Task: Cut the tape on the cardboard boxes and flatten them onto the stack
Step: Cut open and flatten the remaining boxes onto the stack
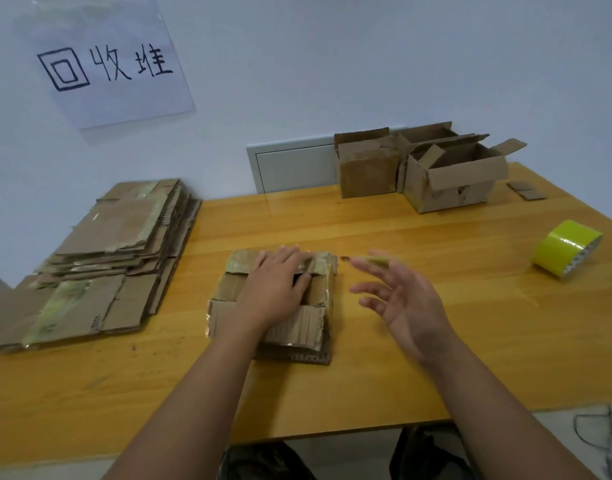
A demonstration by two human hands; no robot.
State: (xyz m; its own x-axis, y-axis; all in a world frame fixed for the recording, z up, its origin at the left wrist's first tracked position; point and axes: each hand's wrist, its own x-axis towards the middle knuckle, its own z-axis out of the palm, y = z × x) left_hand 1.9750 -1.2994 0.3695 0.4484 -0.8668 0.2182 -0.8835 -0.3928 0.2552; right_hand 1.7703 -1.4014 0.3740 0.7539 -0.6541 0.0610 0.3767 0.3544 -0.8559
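Observation:
A small taped cardboard box (pixel 318 289) lies partly collapsed on the wooden table (pixel 436 358) in the middle of the head view. My left hand (pixel 273 292) presses flat on top of it, fingers spread over the flaps. My right hand (pixel 398 296) hovers just right of the box, palm turned inward, fingers apart and blurred, holding nothing. A thin yellow-green tool (pixel 377 260), blurred, sits at those fingertips; I cannot tell if it touches them. The stack of flattened boxes (pixel 100 251) lies at the table's left end.
Two open cardboard boxes (pixel 367 168) (pixel 453 178) stand at the back right against the wall. A yellow tape roll (pixel 567 249) lies at the right edge, with cardboard scraps (pixel 526 190) behind it. A handwritten sign (pixel 107 64) hangs above the stack.

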